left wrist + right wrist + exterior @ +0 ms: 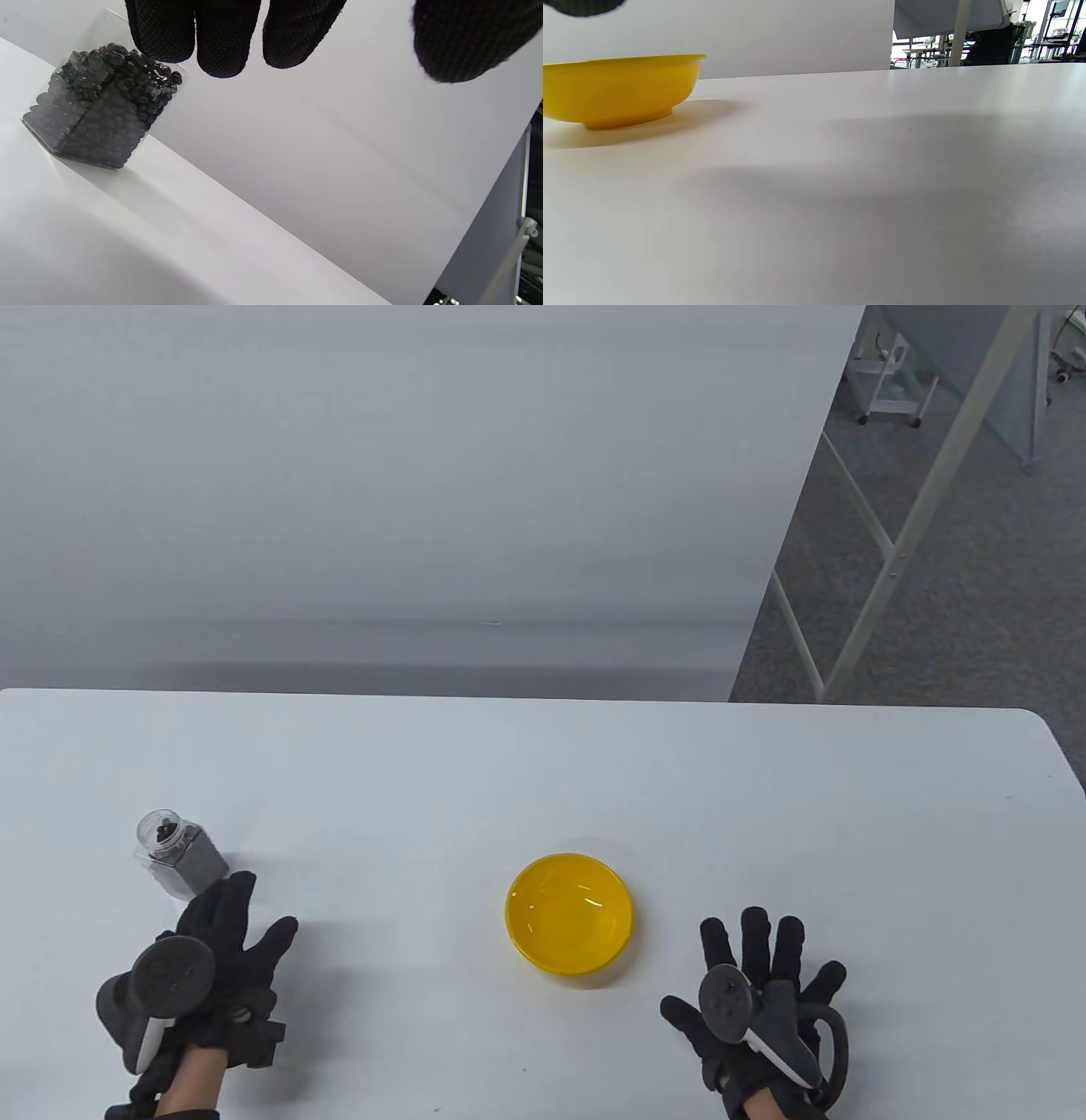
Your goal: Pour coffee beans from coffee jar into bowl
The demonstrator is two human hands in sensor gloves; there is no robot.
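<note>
Your jar (pixel 176 853) stands far left, lidless and full; your left hand (pixel 222 959) reaches it open, holding nothing, so a clumsy grab could topple it. The bowl (pixel 569 915) waits empty at center. Your right hand (pixel 758 993) lies flat, empty.

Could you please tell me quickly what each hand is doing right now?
Left hand: open, holding nothing, near the clear jar of coffee beans.
Right hand: open, empty.

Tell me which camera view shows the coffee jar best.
The left wrist view: the coffee jar fills the upper left, close enough to make out individual beans through its clear walls, with the left hand's fingertips just above it. The table view shows the jar small, from above. The right wrist view misses it entirely.
</note>
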